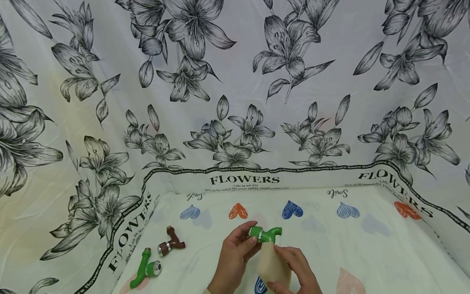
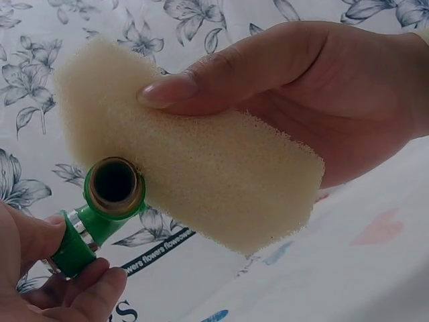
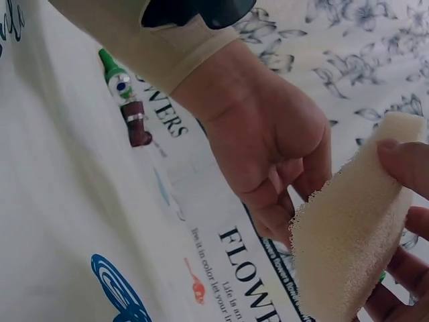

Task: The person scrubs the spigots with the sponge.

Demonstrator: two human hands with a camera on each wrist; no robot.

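Observation:
My left hand (image 1: 235, 251) pinches a green tap (image 1: 269, 235) with a silver ring by its knob end, thumb on one side and fingers on the other. In the left wrist view the tap's brass-rimmed open inlet (image 2: 115, 184) faces the camera. My right hand (image 1: 299, 265) grips a cream sponge (image 1: 272, 265), its thumb lying along one face. The sponge lies right against the tap's body, overlapping it in the left wrist view. In the right wrist view, the sponge (image 3: 355, 221) covers most of the tap and the left fingertips.
A second green tap (image 1: 146, 267) and a brown tap (image 1: 171, 245) lie on the left part of the heart-printed white cloth (image 1: 213, 237). Behind and at both sides hangs a flower-printed curtain (image 1: 235, 102) with a black border line.

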